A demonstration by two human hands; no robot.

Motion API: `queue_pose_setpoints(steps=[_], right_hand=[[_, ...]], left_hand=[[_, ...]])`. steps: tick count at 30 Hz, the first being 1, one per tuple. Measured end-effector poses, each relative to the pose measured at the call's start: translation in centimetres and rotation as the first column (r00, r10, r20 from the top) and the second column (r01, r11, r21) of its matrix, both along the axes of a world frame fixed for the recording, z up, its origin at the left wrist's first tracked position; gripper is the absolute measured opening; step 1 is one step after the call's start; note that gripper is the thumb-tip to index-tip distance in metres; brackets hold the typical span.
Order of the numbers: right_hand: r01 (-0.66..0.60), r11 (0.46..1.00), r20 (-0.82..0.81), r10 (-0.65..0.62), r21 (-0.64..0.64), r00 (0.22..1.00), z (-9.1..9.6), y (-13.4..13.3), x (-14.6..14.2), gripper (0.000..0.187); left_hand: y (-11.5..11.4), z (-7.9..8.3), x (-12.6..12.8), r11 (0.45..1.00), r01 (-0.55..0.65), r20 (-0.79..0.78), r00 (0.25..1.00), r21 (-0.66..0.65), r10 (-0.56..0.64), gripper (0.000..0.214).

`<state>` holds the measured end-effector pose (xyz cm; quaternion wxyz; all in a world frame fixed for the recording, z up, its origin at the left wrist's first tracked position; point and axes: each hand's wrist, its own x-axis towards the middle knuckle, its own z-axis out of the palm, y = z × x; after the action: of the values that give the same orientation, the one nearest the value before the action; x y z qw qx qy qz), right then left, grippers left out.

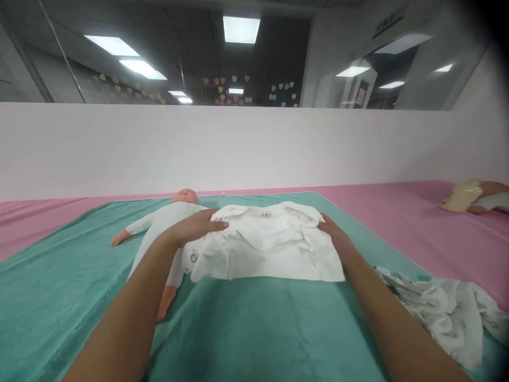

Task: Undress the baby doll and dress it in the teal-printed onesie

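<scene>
A white baby garment (264, 246) with a small dark label at its collar and a small teal print near its lower left corner lies spread over the middle of a baby doll (161, 241). The doll lies on its back, dressed in a pale suit, with its head (185, 197) showing at the far side. My left hand (194, 227) holds the garment's left side, close to the doll's chest. My right hand (334, 234) holds the garment's right edge. The doll's middle is hidden under the cloth.
A teal blanket (246, 334) covers a pink mat (397, 223). A crumpled white printed cloth (441, 318) lies at the lower right. Another doll (477, 199) lies at the far right. A low white wall (238, 148) runs behind the mat.
</scene>
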<state>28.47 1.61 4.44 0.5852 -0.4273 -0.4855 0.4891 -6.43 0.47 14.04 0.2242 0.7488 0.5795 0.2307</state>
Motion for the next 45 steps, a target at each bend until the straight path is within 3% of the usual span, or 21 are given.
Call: queue_pose_setpoints(steps=[4,7,10,12,14,16,20,22,24,27,29,33,36,40,42,45], right_hand=[[0.092,0.994,-0.036,-0.09,0.058,0.995,0.3,0.1,0.7,0.044],[0.244,0.967,0.179,-0.254,0.078,0.95,-0.7,1.1,0.6,0.043],[0.386,0.884,0.505,-0.468,0.264,0.726,-2.5,2.2,0.3,0.04],[0.383,0.844,0.603,-0.537,0.376,0.59,-3.6,2.8,0.1,0.042],[0.325,0.841,0.656,-0.541,0.432,0.527,-4.2,3.1,-0.3,0.04],[0.253,0.84,0.688,-0.54,0.48,0.485,-4.4,3.1,-0.8,0.035],[0.02,0.865,0.771,-0.457,0.501,0.444,-4.1,2.3,-2.5,0.03],[-0.202,0.904,0.868,-0.27,0.378,0.417,-3.9,1.5,-3.5,0.035],[-0.414,0.891,0.941,-0.039,0.186,0.337,-3.9,0.7,-4.4,0.049],[-0.536,0.844,0.964,0.122,0.026,0.237,-3.8,-0.3,-5.3,0.071],[-0.542,0.839,0.965,0.11,0.038,0.238,-3.6,-0.7,-5.7,0.067],[-0.538,0.834,0.968,0.019,0.124,0.252,-3.7,-0.5,-6.2,0.041],[-0.501,0.852,0.966,-0.023,0.154,0.258,-4.0,-0.1,-6.2,0.047],[-0.422,0.892,0.943,-0.016,0.164,0.333,-3.7,-0.1,-5.7,0.046],[-0.402,0.903,0.921,0.016,0.154,0.39,-3.2,-0.3,-5.4,0.043],[-0.427,0.899,0.874,0.128,0.097,0.469,-2.6,-0.7,-5.3,0.039]], left_hand=[[-0.3,1.3,-0.5,0.983,0.088,0.023,0.996,-0.16,-0.085,0.048],[1.5,-0.5,-0.3,0.997,0.029,-0.074,0.997,-0.074,-0.034,0.048],[3.8,-4.1,0.8,0.97,-0.223,-0.176,0.955,0.097,0.237,0.046],[4.8,-6.5,1.9,0.961,-0.204,-0.278,0.927,0.186,0.251,0.043],[5.3,-8.4,3.1,0.959,-0.098,-0.364,0.911,0.266,0.194,0.041],[5.3,-9.5,4.1,0.964,0.038,-0.404,0.912,0.263,0.075,0.035],[4.7,-9.8,5.0,0.971,0.24,-0.433,0.876,0.008,-0.213,0.022],[4.4,-9.5,5.1,0.949,0.285,-0.439,0.842,-0.131,-0.314,0.023],[4.0,-9.2,5.1,0.923,0.312,-0.444,0.81,-0.224,-0.382,0.031],[3.6,-8.8,5.3,0.9,0.311,-0.473,0.771,-0.307,-0.428,0.043],[3.4,-8.6,5.6,0.896,0.307,-0.494,0.753,-0.321,-0.435,0.039],[3.0,-8.4,6.1,0.885,0.33,-0.474,0.753,-0.328,-0.456,0.021],[2.7,-8.2,6.2,0.882,0.34,-0.45,0.764,-0.327,-0.462,0.015],[2.1,-7.3,6.4,0.86,0.359,-0.412,0.767,-0.362,-0.493,0.016],[1.7,-6.7,6.6,0.806,0.393,-0.35,0.751,-0.443,-0.559,0.016],[1.2,-6.1,6.8,0.672,0.428,-0.213,0.726,-0.604,-0.654,0.018]])
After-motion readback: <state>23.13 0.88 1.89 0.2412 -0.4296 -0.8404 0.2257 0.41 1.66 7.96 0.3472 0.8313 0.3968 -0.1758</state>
